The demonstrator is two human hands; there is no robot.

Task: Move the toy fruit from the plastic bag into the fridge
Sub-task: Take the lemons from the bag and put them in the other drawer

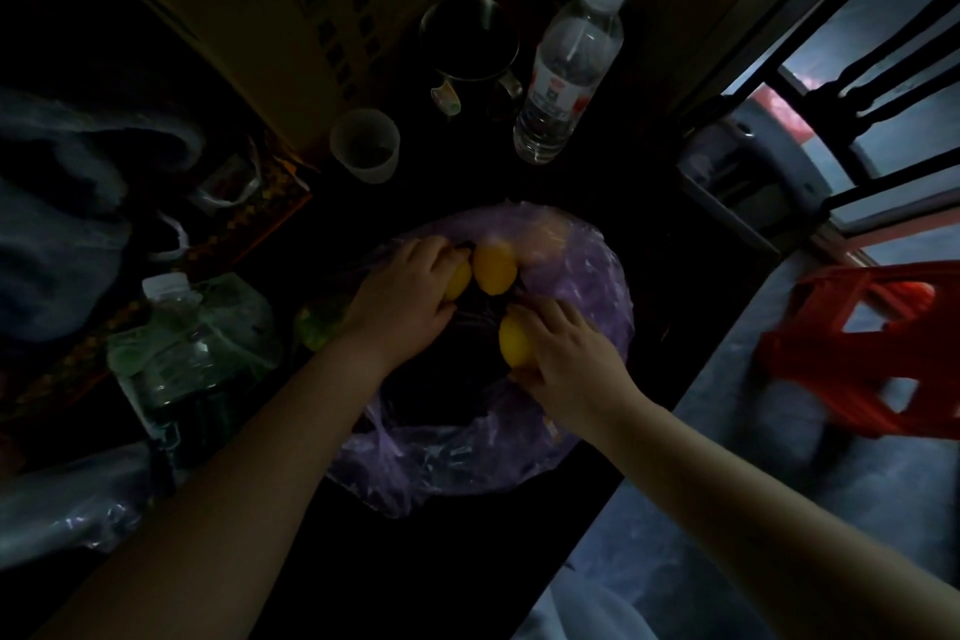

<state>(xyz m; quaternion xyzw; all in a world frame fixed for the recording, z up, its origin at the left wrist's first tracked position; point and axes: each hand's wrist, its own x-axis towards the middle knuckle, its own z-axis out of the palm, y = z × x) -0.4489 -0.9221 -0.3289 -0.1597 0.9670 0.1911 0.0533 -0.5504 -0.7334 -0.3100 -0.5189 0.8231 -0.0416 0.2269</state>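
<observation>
A purple see-through plastic bag (587, 317) lies open on a dark table. Inside it are yellow toy lemons. My left hand (402, 299) is closed over one yellow lemon (459, 280) at the bag's left side. A second lemon (496, 264) lies loose just right of that hand, at the bag's far side. My right hand (563, 353) grips a third lemon (514, 340) near the bag's middle. A pale orange fruit (545, 237) shows dimly through the plastic at the back. No fridge is in view.
Beyond the bag stand a clear water bottle (571, 62), a dark metal mug (470, 52) and a small plastic cup (363, 146). A wrapped bottle pack (192, 343) sits to the left, a cardboard box (249, 5) behind. A red stool (862, 348) stands on the floor at right.
</observation>
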